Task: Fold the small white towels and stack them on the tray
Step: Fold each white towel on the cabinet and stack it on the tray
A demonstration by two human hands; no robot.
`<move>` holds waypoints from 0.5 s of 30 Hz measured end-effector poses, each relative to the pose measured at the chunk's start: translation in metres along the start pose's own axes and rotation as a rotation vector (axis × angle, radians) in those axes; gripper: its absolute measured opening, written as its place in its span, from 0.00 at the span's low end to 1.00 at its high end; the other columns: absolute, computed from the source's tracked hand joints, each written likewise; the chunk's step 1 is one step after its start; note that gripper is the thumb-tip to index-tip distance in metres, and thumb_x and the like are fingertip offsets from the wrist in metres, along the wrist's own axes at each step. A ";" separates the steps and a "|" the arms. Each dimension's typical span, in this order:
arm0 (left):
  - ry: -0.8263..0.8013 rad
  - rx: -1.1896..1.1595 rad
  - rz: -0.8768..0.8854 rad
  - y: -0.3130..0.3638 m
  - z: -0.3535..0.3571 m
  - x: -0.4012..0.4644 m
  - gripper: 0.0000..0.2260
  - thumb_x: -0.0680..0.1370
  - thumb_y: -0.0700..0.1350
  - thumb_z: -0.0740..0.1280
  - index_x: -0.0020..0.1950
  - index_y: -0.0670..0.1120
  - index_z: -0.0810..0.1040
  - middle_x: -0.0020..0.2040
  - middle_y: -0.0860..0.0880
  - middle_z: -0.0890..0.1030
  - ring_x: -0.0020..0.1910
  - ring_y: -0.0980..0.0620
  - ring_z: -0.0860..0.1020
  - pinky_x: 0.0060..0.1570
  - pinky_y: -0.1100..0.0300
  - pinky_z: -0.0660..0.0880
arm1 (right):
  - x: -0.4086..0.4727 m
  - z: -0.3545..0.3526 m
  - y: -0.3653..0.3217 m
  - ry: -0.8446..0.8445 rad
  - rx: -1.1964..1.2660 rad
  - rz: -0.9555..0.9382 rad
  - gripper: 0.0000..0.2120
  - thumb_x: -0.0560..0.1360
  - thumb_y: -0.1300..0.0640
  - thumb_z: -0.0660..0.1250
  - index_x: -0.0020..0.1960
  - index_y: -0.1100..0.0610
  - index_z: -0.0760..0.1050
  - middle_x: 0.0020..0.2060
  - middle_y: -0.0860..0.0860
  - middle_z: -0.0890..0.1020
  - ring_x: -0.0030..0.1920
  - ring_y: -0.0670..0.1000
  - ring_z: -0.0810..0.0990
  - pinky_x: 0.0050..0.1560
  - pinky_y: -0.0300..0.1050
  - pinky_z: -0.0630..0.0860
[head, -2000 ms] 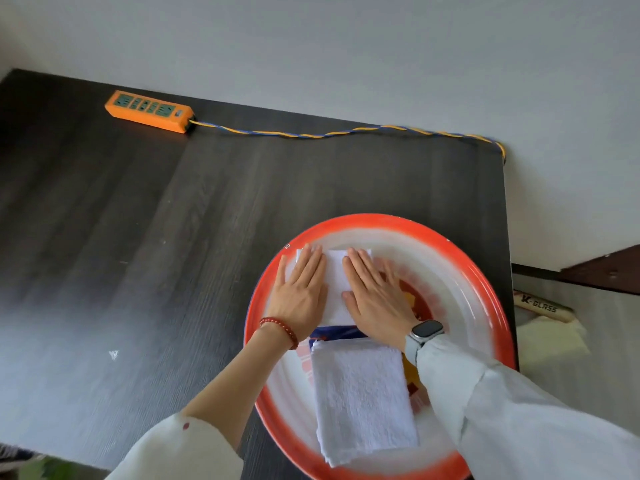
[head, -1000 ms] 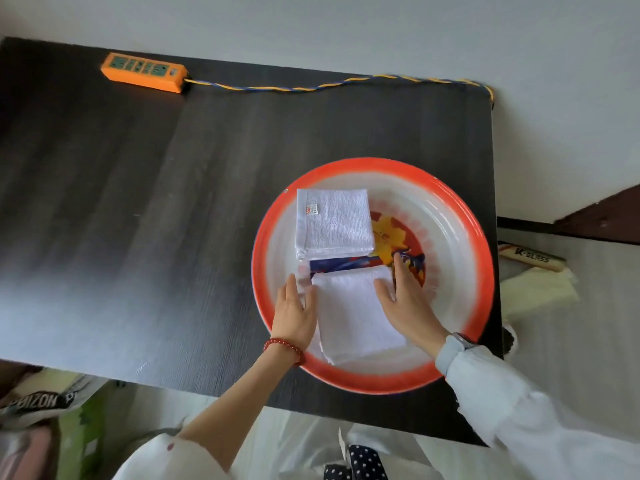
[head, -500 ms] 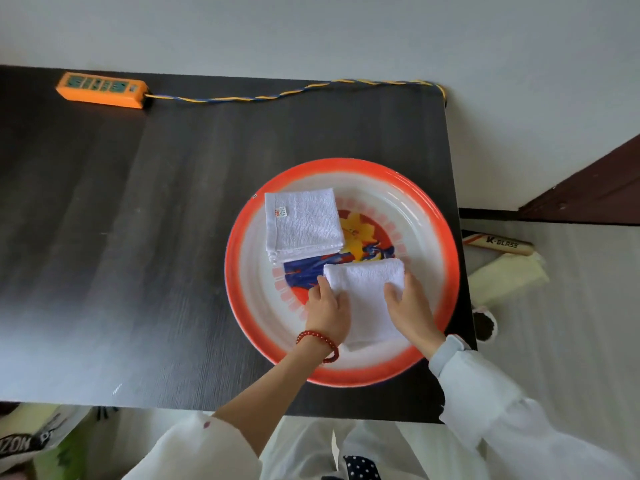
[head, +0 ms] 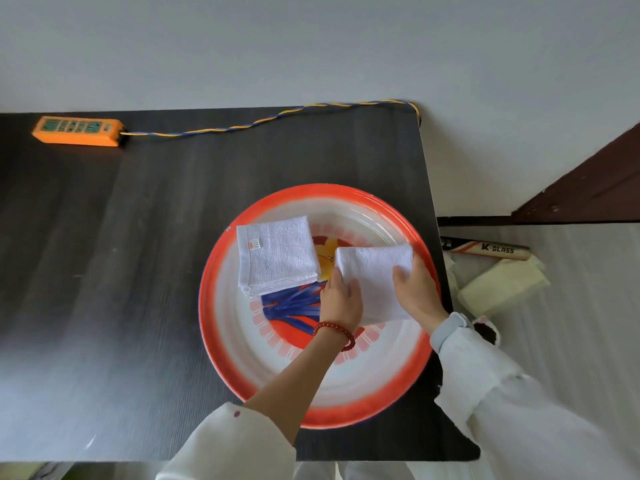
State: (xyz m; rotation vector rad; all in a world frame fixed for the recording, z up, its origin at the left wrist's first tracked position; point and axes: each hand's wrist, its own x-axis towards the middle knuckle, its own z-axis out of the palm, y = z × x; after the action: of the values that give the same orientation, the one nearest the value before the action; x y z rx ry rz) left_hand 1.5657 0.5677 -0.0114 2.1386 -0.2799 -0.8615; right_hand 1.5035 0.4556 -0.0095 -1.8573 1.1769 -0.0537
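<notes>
Fingers [head: 349, 289] of left hand [head: 341, 301] curled over near-left edge of small white folded terry towel [head: 375, 271], gripping it; fingers [head: 401, 271] of right hand [head: 417, 294] curled over right side of same towel, gripping too. Towel held over round red-rimmed enamel tray [head: 221, 341], at about 3 o'clock from tray centre; whether lifted clear or touching the tray, cannot tell. Stack of folded white terry towels [head: 277, 256] with small red-printed label lying in tray at about 10 o'clock, just beside the held towel, not touching it. Blue, red and yellow painted pattern showing on tray floor between and below the towels. Red bead bracelet [head: 335, 331] on left wrist, grey watch [head: 448, 329] on right wrist, white sleeves on both arms. Tray resting on dark wood-grain worktop [head: 121, 271], toward its right edge. Orange power strip [head: 78, 130] at worktop's 10 o'clock corner, with twisted yellow-and-blue cable [head: 263, 121] running along far edge to 1 o'clock corner. On the floor at right, tube marked K-GLASS [head: 485, 249] and pale yellow cloth [head: 502, 287].
</notes>
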 end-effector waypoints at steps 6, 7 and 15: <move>0.082 0.236 0.173 0.018 -0.011 -0.008 0.17 0.79 0.43 0.57 0.66 0.37 0.63 0.61 0.39 0.72 0.57 0.38 0.73 0.50 0.49 0.72 | 0.010 0.000 -0.008 -0.007 0.032 0.012 0.25 0.79 0.59 0.56 0.74 0.59 0.54 0.71 0.57 0.64 0.71 0.56 0.63 0.70 0.48 0.61; 0.121 0.303 0.240 0.019 -0.018 -0.011 0.15 0.79 0.42 0.57 0.63 0.37 0.68 0.58 0.41 0.74 0.53 0.39 0.75 0.47 0.51 0.72 | 0.009 -0.001 -0.008 -0.014 0.036 0.017 0.25 0.80 0.58 0.56 0.74 0.59 0.54 0.71 0.57 0.65 0.71 0.56 0.64 0.70 0.49 0.62; 0.268 0.675 0.309 0.027 -0.080 0.052 0.16 0.79 0.46 0.56 0.64 0.44 0.73 0.65 0.46 0.73 0.66 0.45 0.66 0.63 0.50 0.64 | 0.008 0.004 -0.016 -0.051 0.067 0.108 0.26 0.79 0.57 0.57 0.74 0.57 0.52 0.72 0.56 0.63 0.71 0.57 0.63 0.69 0.49 0.62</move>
State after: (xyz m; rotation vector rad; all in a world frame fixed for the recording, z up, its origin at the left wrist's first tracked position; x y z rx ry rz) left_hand 1.6595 0.5741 0.0199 2.6879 -0.8277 -0.3076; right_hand 1.5206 0.4542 -0.0041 -1.7244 1.2237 0.0152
